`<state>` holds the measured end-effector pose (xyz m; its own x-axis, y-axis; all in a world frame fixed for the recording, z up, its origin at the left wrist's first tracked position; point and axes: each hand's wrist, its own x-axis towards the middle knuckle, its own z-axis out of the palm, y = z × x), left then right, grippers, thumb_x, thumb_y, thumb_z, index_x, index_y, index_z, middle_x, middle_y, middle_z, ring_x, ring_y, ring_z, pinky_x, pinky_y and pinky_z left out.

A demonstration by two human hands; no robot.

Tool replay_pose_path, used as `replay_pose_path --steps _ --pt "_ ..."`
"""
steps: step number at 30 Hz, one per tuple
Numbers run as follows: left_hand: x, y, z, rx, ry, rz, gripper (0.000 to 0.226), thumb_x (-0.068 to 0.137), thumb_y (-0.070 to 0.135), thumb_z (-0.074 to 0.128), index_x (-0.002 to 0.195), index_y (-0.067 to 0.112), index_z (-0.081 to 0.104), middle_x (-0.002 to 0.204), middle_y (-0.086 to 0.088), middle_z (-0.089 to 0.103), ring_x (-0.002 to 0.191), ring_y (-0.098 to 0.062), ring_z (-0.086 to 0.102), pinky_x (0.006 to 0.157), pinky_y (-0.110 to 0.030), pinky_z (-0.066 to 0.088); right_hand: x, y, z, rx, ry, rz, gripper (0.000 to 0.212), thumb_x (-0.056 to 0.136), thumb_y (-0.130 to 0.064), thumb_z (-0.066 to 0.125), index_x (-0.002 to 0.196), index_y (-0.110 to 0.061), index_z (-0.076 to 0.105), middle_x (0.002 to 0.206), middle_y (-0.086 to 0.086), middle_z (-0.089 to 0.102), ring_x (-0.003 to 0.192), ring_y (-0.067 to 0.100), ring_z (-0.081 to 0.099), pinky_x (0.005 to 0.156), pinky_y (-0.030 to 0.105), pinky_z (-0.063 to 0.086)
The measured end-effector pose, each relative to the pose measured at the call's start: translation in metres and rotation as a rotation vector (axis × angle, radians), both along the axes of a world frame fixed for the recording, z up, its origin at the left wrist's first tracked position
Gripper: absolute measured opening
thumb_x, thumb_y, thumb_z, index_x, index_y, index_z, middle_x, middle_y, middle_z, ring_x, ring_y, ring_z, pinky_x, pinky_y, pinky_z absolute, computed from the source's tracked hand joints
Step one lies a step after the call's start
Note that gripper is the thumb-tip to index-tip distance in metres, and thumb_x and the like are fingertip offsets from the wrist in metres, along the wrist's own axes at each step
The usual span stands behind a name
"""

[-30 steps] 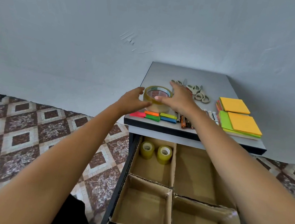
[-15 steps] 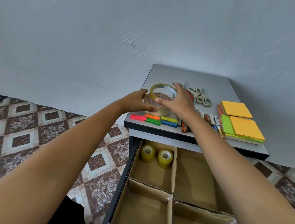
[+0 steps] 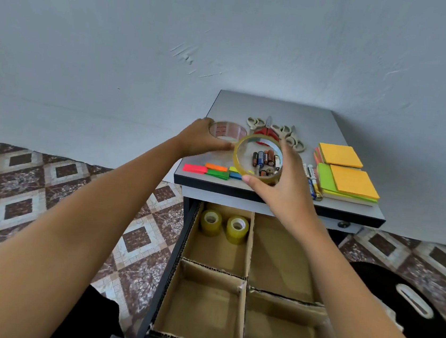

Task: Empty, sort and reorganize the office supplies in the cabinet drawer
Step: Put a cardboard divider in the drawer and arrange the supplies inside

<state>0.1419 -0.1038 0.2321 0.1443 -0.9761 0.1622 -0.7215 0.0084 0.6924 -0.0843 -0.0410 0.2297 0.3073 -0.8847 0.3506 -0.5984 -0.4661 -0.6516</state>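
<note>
Right hand [image 3: 278,186] has its fingers clamped on the thin yellowish clear tape ring [image 3: 236,158], held above the grey tabletop [image 3: 273,108] just behind the open cardboard-divided drawer [image 3: 249,244]. Left hand [image 3: 203,138] fingers curl round the clear tape roll with red print [image 3: 227,133], which lies flat up there; both probably go to the drawer's back-left cell, beside two small yellow tape rolls [image 3: 210,221]. Loose batteries [image 3: 266,158], beige-handled scissors [image 3: 289,137] and orange-green sticky pads [image 3: 351,180] lie behind the drawer, and the path down looks unobstructed.

Single head-worn wide-angle cam, pitched forward and down along both forearms. Right hand [image 3: 286,192] gripping the yellow tape roll [image 3: 236,159] sits mid-frame, close in; open drawer [image 3: 211,306] fills the frame below the grip, grey wall [image 3: 230,44] above it.
</note>
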Motion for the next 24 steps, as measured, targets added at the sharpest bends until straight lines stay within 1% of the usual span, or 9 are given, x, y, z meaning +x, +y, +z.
replay_pose_path --steps 2,5,9,12,14,16,17,20,24 --pt "-0.004 0.015 0.010 -0.097 0.059 0.018 0.040 0.073 0.037 0.078 0.101 0.013 0.061 0.089 0.004 0.064 0.075 -0.003 0.058 0.054 -0.004 0.039 -0.013 0.015 -0.006 0.032 0.000 -0.009 0.097 0.079 -0.046 0.069 0.152 -0.019 0.011 0.158 -0.004 0.013 0.144 0.009 0.009 0.112 0.022 0.012" --pt "-0.015 0.052 0.025 -0.189 0.056 0.030 0.044 0.073 0.034 0.078 0.109 0.016 0.061 0.096 0.009 0.063 0.081 0.004 0.056 0.061 -0.003 0.038 -0.031 0.039 -0.022 0.108 -0.032 -0.005 0.095 0.079 -0.046 0.068 0.151 -0.025 0.009 0.158 -0.009 0.009 0.144 0.004 0.006 0.108 0.018 0.009" --pt "-0.033 0.118 0.028 -0.186 0.058 -0.036 0.037 0.074 0.027 0.078 0.103 0.027 0.055 0.090 0.021 0.057 0.078 0.020 0.053 0.062 0.003 0.037 -0.053 0.067 -0.056 0.150 -0.083 -0.041 0.091 0.078 -0.042 0.070 0.150 -0.027 0.016 0.148 -0.020 0.020 0.127 -0.014 0.010 0.100 0.003 0.007" --pt "-0.048 0.163 0.015 -0.133 0.088 -0.168 0.045 0.072 0.014 0.079 0.093 0.040 0.049 0.084 0.028 0.060 0.085 0.026 0.051 0.068 0.004 0.036 -0.064 0.084 -0.083 0.149 -0.091 -0.090 0.088 0.077 -0.038 0.072 0.148 -0.024 0.022 0.139 -0.020 0.025 0.122 -0.016 0.014 0.090 -0.010 0.005" --pt "-0.054 0.181 -0.006 -0.033 0.053 -0.196 0.052 0.068 0.030 0.083 0.100 0.044 0.044 0.095 0.037 0.056 0.095 0.023 0.048 0.075 0.003 0.035 -0.070 0.093 -0.099 0.173 -0.070 -0.125 0.089 0.076 -0.039 0.072 0.148 -0.023 0.022 0.148 -0.014 0.025 0.127 -0.010 0.016 0.098 -0.003 0.009" --pt "-0.056 0.190 -0.032 0.100 -0.023 -0.200 0.072 0.060 0.057 0.077 0.118 0.043 0.038 0.113 0.029 0.046 0.104 0.013 0.043 0.085 -0.003 0.034 -0.074 0.099 -0.111 0.190 -0.040 -0.144 0.090 0.076 -0.041 0.071 0.149 -0.022 0.022 0.153 -0.008 0.022 0.134 -0.004 0.018 0.105 0.011 0.014" --pt "-0.056 0.190 -0.046 0.152 -0.034 -0.203 0.081 0.059 0.059 0.076 0.125 0.040 0.033 0.119 0.023 0.041 0.108 0.010 0.040 0.090 -0.007 0.033 -0.075 0.100 -0.116 0.201 -0.037 -0.152 0.090 0.076 -0.042 0.070 0.149 -0.022 0.022 0.154 -0.006 0.022 0.136 0.000 0.019 0.106 0.014 0.016" --pt "-0.062 0.183 -0.076 0.200 -0.022 -0.162 0.090 0.066 0.046 0.079 0.137 0.030 0.027 0.123 0.018 0.032 0.115 0.002 0.035 0.093 -0.012 0.029 -0.076 0.103 -0.125 0.224 -0.035 -0.174 0.090 0.076 -0.041 0.071 0.149 -0.020 0.022 0.154 -0.002 0.022 0.141 0.010 0.021 0.107 0.018 0.017" --pt "-0.063 0.160 -0.100 0.203 -0.036 -0.110 0.099 0.067 0.046 0.079 0.144 0.019 0.023 0.139 0.006 0.031 0.121 -0.004 0.034 0.095 -0.016 0.029 -0.075 0.102 -0.128 0.242 -0.046 -0.191 0.090 0.077 -0.039 0.071 0.149 -0.020 0.021 0.155 -0.003 0.020 0.142 0.010 0.019 0.106 0.018 0.016"
